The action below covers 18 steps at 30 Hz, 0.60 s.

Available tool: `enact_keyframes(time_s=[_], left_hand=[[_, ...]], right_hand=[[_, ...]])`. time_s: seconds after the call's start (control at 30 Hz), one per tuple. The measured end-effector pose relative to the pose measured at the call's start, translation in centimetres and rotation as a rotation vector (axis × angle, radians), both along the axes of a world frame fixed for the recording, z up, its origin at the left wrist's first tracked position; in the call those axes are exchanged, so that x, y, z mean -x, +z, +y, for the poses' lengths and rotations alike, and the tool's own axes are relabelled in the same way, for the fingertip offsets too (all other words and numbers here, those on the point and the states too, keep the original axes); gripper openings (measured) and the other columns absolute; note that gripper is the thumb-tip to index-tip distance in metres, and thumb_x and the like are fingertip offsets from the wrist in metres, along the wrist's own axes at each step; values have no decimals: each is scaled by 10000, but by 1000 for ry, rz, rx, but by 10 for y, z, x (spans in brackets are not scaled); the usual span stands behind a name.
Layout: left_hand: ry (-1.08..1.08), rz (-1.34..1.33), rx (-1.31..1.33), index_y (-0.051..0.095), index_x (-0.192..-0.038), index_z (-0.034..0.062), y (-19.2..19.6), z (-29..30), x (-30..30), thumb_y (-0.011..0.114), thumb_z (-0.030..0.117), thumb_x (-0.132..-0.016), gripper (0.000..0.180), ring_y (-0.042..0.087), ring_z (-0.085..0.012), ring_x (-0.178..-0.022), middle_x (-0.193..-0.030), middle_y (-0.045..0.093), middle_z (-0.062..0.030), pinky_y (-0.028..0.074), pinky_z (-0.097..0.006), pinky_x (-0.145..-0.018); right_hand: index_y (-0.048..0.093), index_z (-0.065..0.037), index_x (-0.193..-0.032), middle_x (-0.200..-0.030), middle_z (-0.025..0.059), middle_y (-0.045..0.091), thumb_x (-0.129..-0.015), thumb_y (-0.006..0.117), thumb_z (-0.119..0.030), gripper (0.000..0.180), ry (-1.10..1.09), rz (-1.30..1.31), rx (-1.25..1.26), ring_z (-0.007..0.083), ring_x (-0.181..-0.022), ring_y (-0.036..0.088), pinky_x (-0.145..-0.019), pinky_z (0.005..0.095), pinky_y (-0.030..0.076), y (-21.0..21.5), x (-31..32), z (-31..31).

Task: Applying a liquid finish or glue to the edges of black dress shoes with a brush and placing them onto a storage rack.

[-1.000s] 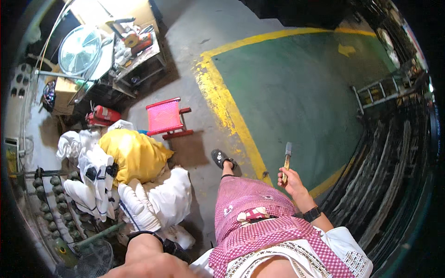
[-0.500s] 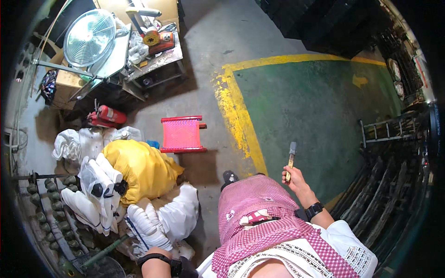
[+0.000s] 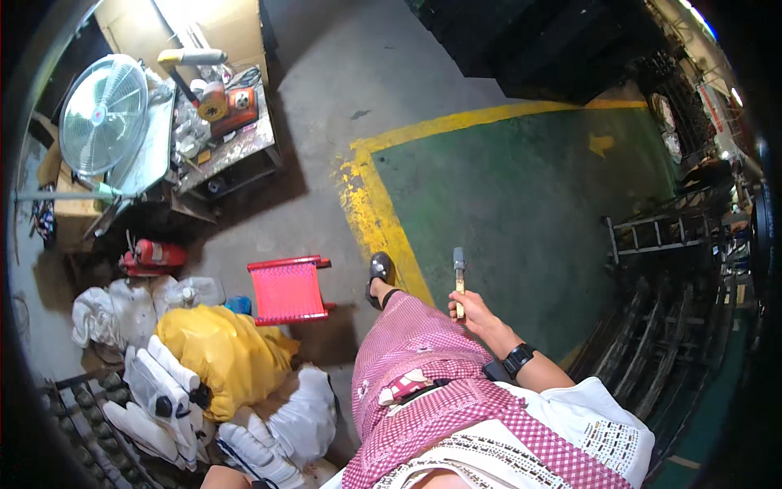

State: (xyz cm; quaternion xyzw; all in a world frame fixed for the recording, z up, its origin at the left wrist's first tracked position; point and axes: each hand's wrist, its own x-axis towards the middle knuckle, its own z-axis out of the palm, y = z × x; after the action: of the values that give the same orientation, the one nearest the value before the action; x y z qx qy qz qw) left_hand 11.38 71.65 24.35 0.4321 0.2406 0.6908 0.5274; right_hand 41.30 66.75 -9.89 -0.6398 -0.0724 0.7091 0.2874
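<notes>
My right hand [image 3: 472,313] is closed around the yellowish handle of a paintbrush [image 3: 459,273]. The brush points away from me, its flat grey end uppermost, above the green floor. At the lower edge only a bit of my left forearm [image 3: 228,479] shows; the left hand itself is outside the picture. I wear a pink checked apron [image 3: 423,350], and one dark shoe [image 3: 380,267] is stepping forward by the yellow floor line.
Ahead on the left stands a red-framed stool [image 3: 289,291] with a pink woven seat. White bundles and a yellow sack [image 3: 224,354] lie at left, near red fire extinguishers [image 3: 155,254]. Farther are a fan [image 3: 104,114] and a cluttered workbench [image 3: 244,151]. Dark racks [image 3: 652,350] line the right.
The view has shifted and turned as I walk; a foot has come forward. The stool and sacks now sit lower and farther left. My right hand still holds the brush; less left forearm shows.
</notes>
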Motion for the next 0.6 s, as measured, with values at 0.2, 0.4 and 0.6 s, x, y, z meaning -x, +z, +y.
enact_keyframes(time_s=[0.2, 0.4, 0.6], left_hand=[[128, 172, 92, 562, -777, 35, 12, 92, -5, 560, 36, -725, 52, 475, -129, -511, -648, 583, -76, 386, -260, -493], [334, 266, 133, 552, -755, 25, 18, 144, -14, 569, 8, -705, 56, 494, -134, -524, -665, 597, -83, 410, -270, -506], [-35, 453, -422, 554, -646, 27, 40, 197, -46, 660, 68, -699, 126, 443, -142, -466, -597, 511, -44, 334, -209, -373]], right_hand=[[457, -69, -859, -619, 54, 521, -827, 527, -172, 129, -82, 57, -61, 163, -467, 507, -390, 291, 429, 10, -4, 113], [475, -69, -863, -623, 35, 524, -838, 515, -194, 134, -104, 41, -71, 137, -481, 507, -405, 281, 435, 10, -25, 180], [477, -63, -870, -626, 46, 518, -834, 516, -190, 138, -104, 76, -87, 142, -492, 506, -416, 286, 427, 10, -19, 219]])
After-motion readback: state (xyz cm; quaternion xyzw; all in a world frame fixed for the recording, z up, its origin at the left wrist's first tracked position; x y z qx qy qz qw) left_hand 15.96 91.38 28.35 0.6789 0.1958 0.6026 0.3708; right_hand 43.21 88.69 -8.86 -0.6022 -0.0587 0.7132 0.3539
